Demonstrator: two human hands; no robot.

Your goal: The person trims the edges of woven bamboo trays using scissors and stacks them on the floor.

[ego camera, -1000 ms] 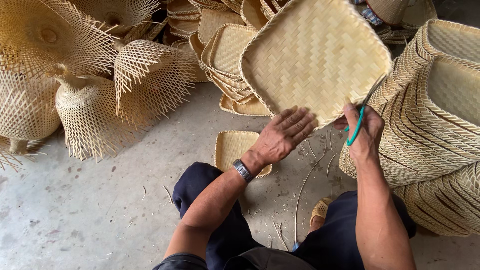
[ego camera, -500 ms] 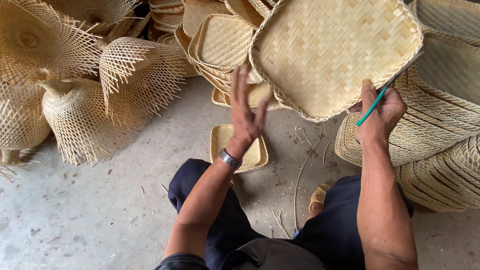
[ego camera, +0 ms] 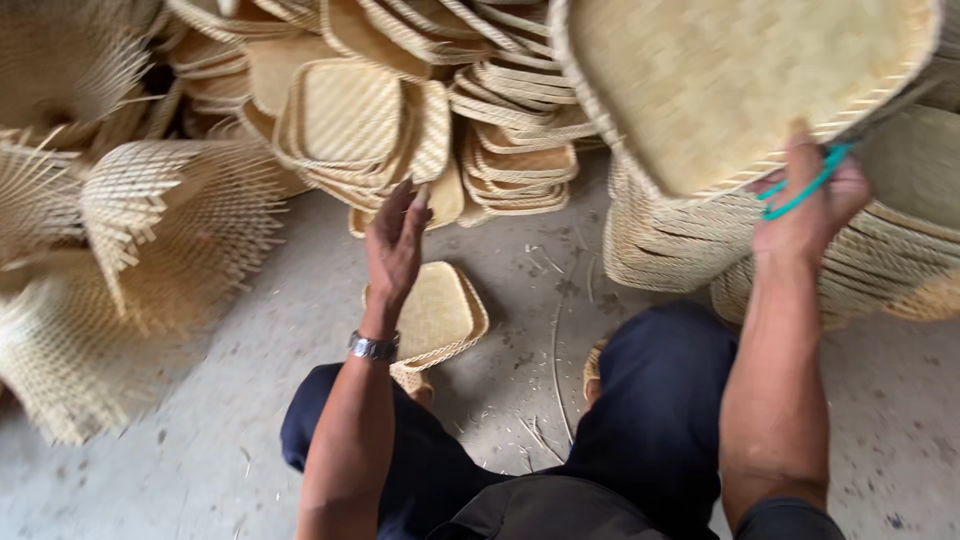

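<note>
My right hand [ego camera: 810,205] grips the lower rim of a large woven bamboo tray [ego camera: 720,80], held up and tilted over the stacks at the right. A thin green tool [ego camera: 800,190] is pinched in the same hand against the rim. My left hand [ego camera: 395,245] is raised with fingers apart and holds nothing; a wristwatch [ego camera: 374,347] sits on its wrist. It hovers over a small woven tray [ego camera: 440,315] lying on the concrete floor between my knees.
Piles of finished woven trays [ego camera: 350,120] fill the back. Stacks of larger trays [ego camera: 680,250] stand at the right. Unfinished baskets with loose splayed strips [ego camera: 150,230] lie at the left. Bamboo slivers are scattered on the floor [ego camera: 560,340].
My right hand has carried the big tray further right and up. My left hand has let go of it and dropped to the left, above the small tray.
</note>
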